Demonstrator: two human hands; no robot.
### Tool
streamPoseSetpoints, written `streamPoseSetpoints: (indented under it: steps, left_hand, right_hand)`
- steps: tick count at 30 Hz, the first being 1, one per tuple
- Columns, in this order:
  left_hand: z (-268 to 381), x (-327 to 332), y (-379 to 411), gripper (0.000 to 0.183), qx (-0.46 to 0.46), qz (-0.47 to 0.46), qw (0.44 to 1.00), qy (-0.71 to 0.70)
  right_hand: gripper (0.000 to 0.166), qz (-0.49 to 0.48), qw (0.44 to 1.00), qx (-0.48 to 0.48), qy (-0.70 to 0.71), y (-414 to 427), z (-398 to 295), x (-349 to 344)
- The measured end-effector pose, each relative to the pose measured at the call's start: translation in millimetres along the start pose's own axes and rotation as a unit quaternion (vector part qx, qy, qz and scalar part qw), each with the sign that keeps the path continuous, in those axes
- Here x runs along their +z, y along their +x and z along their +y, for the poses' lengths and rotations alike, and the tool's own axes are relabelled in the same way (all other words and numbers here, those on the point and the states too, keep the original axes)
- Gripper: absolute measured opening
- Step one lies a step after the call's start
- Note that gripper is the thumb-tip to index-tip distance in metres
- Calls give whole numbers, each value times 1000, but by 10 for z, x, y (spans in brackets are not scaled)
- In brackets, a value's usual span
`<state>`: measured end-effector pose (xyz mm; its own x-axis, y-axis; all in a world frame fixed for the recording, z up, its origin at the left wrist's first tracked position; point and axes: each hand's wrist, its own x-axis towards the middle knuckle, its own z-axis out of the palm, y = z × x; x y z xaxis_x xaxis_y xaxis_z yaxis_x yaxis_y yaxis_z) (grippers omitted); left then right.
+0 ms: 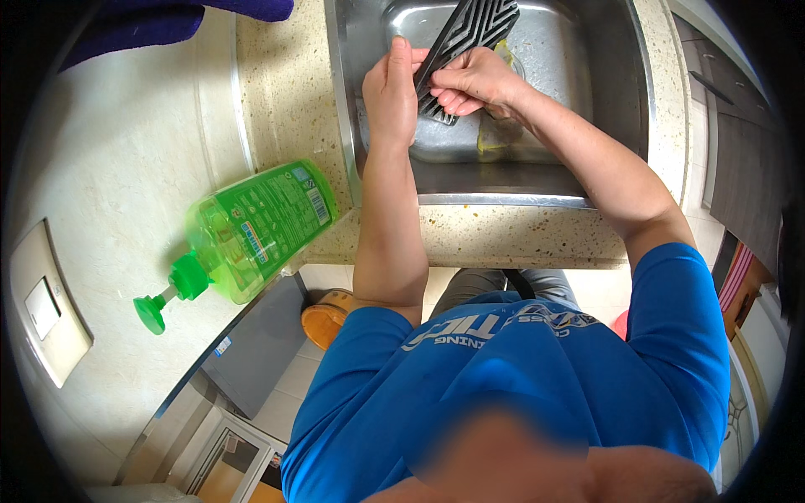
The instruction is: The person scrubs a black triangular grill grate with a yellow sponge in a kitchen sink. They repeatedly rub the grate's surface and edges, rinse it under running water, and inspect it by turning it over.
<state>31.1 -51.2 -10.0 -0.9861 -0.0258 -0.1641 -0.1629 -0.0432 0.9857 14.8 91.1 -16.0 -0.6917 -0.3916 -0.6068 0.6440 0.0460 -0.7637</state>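
Note:
Over a stainless steel sink (619,82), a dark slatted panel with angled ribs (481,28) is tilted between my two hands. My left hand (393,88) is at the panel's left edge, thumb pointing up and fingers partly behind it. My right hand (475,82) grips the panel's lower part, its fingers curled against the ribs. The panel's top end runs out of view. Below and right of my right hand, something thin and yellowish (494,138) lies in the basin, partly hidden by my wrist.
A green pump bottle of liquid soap (270,226) stands left of the sink on the speckled countertop (503,232). Purple cloth (138,31) shows at the upper left. A wall switch (47,308) is at the far left. An orange-brown round container (324,317) sits below the counter.

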Motion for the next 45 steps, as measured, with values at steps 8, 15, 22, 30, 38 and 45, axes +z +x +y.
streamPoseSetpoints:
  steps: [8, 15, 22, 30, 38, 45]
  left_hand:
    - [8, 6, -4, 57, -10, -15, 1000, -24]
    - [-38, -15, 12, 58, 6, -11, 1000, 9]
    - [-14, -16, 4, 57, -1, -23, 1000, 9]
    - [1, 19, -5, 54, -3, 6, 999, -44]
    - [8, -6, 3, 56, -8, -23, 1000, 0]
    - [-19, -29, 10, 58, -1, -14, 1000, 6]
  right_hand:
    - [20, -6, 1000, 6, -18, -40, 2, 11]
    - [24, 10, 1000, 17, -17, -2, -12, -11]
    - [26, -17, 1000, 20, -12, -4, 34, -39]
    - [28, -46, 998, 41, 22, 12, 42, -15]
    - [23, -46, 999, 6, -4, -32, 41, 9]
    - [24, -30, 999, 23, 35, 22, 44, -34]
